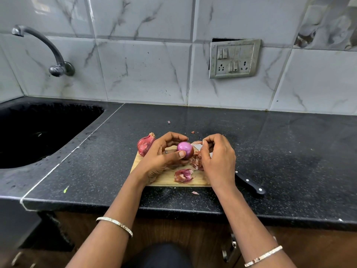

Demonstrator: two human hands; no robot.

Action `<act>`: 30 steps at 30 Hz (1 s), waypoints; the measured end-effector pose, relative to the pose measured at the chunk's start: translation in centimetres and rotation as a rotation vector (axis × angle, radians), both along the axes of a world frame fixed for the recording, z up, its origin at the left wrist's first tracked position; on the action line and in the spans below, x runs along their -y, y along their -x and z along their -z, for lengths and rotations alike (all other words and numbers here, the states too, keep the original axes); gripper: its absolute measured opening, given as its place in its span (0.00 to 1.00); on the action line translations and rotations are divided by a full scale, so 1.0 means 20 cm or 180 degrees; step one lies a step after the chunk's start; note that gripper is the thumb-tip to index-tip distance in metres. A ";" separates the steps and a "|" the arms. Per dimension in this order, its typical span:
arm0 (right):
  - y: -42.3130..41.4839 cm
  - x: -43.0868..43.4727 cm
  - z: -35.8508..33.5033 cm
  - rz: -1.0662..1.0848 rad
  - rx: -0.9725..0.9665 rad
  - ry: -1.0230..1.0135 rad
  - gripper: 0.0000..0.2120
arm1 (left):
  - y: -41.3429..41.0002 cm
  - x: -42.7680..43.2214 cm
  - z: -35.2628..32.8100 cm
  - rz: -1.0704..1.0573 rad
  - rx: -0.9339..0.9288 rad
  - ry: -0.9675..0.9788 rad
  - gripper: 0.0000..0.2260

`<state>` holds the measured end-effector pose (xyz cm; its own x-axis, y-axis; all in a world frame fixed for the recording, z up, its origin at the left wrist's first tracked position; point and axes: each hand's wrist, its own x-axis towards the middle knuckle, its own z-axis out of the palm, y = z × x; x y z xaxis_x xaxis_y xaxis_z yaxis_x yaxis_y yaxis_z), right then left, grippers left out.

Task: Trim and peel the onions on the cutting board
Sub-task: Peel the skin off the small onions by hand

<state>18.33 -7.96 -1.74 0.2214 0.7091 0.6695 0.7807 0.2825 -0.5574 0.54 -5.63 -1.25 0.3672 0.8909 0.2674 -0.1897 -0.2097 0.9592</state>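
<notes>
Two hands over the wooden cutting board: loose skins nearest, left hand curled round the peeled purple onion, right hand pinching a skin strip. Beyond, unpeeled onion at the board's far-left corner.

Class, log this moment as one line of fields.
left hand: holds peeled onion | right hand: pinches skin | unpeeled onion: on board | knife: idle

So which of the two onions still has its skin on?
The unpeeled onion at the cutting board's far left corner, dull, papery and untouched. The other, the peeled onion in the left hand, is shiny purple.
</notes>
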 end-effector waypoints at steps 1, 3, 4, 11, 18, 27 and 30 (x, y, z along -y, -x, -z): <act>0.00 0.00 0.00 -0.0004 -0.0003 0.0002 0.00 | 0.00 0.00 0.00 0.0001 -0.0010 -0.0008 0.20; 0.00 0.00 0.00 -0.0012 -0.0011 0.0016 0.00 | 0.00 0.00 -0.01 0.0018 -0.0034 -0.0011 0.20; 0.00 -0.01 0.00 -0.0006 -0.0028 0.0010 0.01 | 0.00 0.01 -0.01 0.0040 -0.0016 0.0019 0.20; -0.01 -0.01 0.01 -0.0124 -0.0207 0.0036 0.04 | 0.00 0.00 -0.01 0.0026 0.0122 0.0127 0.20; 0.01 0.02 -0.02 -0.0787 -0.0181 0.0089 0.10 | 0.00 0.00 0.00 -0.0204 -0.0124 -0.0191 0.18; 0.00 0.01 -0.01 -0.0839 -0.0443 -0.0065 0.06 | -0.01 0.01 -0.01 -0.0237 -0.0209 -0.0292 0.16; 0.00 0.00 -0.01 -0.0871 -0.0458 -0.0087 0.06 | -0.01 0.00 0.00 -0.0221 -0.0181 -0.0279 0.16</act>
